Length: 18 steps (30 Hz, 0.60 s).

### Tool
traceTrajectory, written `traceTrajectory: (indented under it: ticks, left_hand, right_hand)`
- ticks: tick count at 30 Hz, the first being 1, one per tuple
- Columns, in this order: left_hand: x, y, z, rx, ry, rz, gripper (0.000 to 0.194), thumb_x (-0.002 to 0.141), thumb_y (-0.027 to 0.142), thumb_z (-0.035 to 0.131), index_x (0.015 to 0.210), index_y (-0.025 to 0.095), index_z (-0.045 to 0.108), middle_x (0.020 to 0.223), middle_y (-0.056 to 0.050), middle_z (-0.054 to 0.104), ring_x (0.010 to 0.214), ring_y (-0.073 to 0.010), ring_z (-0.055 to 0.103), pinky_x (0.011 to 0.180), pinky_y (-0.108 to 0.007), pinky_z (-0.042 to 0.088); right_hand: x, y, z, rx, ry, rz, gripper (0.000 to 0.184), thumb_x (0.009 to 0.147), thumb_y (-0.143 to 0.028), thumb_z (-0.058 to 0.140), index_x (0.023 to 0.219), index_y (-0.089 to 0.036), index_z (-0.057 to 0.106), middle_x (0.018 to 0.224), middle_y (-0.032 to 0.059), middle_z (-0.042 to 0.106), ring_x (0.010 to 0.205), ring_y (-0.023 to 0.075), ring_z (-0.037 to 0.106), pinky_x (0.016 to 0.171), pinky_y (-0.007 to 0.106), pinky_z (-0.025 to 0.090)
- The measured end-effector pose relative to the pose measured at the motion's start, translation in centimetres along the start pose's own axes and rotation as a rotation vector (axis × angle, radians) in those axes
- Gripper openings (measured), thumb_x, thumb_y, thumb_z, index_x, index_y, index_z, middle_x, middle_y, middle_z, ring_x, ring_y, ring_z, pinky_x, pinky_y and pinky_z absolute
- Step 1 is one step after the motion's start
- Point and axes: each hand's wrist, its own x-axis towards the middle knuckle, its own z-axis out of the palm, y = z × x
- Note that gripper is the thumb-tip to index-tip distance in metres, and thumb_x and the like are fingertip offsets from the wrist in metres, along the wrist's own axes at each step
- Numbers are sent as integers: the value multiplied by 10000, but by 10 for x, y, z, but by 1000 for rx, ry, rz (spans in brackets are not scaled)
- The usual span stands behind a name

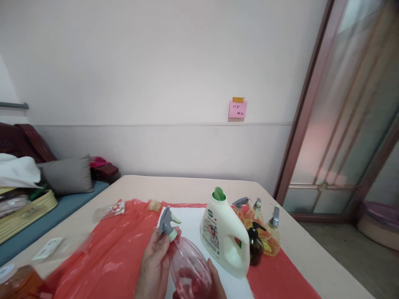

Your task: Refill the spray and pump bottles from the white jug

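Note:
Held tilted in front of me is a clear pinkish spray bottle (189, 265) with a grey trigger head (167, 220) and a pale green collar. My left hand (157, 256) is closed around its neck, just under the trigger head. Lower down, my right hand (215, 282) grips the side of the bottle's body, partly cut off by the frame's lower edge. Beside it stands a large pale detergent jug (222, 236) with its mouth uncapped and a green spout showing. A white sheet (183, 220) lies beneath, over red plastic (121, 249).
Right of the jug stand several spray bottles (272, 236) and a dark pump bottle (255, 247). A cap-like piece (155, 205) and clear packets (114, 209) lie left. At lower left is a jar of orange-brown contents (23, 282). A pink note (237, 109) hangs on the wall.

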Motion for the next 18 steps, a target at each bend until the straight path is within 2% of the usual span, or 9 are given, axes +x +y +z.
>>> traceTrajectory:
  ticks: [3, 7, 10, 13, 15, 18]
  left_hand:
    - [0, -4, 1, 9, 29, -9, 404, 774, 350, 767, 1149, 239, 663, 1168, -47, 687, 1102, -194, 632, 943, -296, 519]
    - [2, -9, 0, 66, 101, -28, 407, 695, 320, 831, 1051, 208, 668, 979, -24, 701, 937, -157, 664, 861, -263, 535]
    - [3, -6, 0, 72, 90, -42, 441, 656, 325, 851, 1028, 182, 662, 1004, -44, 696, 949, -173, 663, 887, -290, 525]
    - [1, -5, 2, 158, 84, -47, 445, 685, 406, 817, 1021, 168, 652, 999, -64, 704, 958, -195, 670, 877, -302, 519]
    - [-1, -9, 4, 257, 76, -58, 472, 678, 422, 813, 1043, 182, 637, 978, -63, 712, 922, -215, 684, 805, -302, 530]
    - [-2, -18, 5, 340, 53, -92, 624, 560, 342, 879, 1108, 224, 603, 937, -43, 721, 841, -236, 700, 711, -303, 530]
  right_hand:
    - [-1, -3, 0, -34, -29, 6, 859, 633, -857, 549, 942, -73, 715, 723, 194, 731, 588, 210, 679, 534, 234, 437]
    - [-4, -4, -1, -15, -4, -2, 797, 691, -835, 512, 918, -98, 715, 753, 176, 743, 636, 209, 697, 575, 241, 469]
    - [-5, -5, 0, -31, -24, -1, 804, 695, -837, 504, 944, -99, 706, 754, 184, 741, 636, 221, 703, 569, 242, 468]
    - [-5, -6, 5, -14, -24, -21, 800, 667, -831, 552, 927, -89, 701, 763, 193, 737, 635, 228, 696, 563, 262, 477]
    - [-5, -5, 9, 25, 29, -71, 727, 639, -796, 632, 901, -121, 703, 779, 155, 741, 660, 225, 693, 583, 285, 496]
    - [-5, -3, 14, 22, 105, -111, 655, 620, -757, 693, 935, -182, 703, 802, 85, 747, 613, 183, 677, 557, 259, 482]
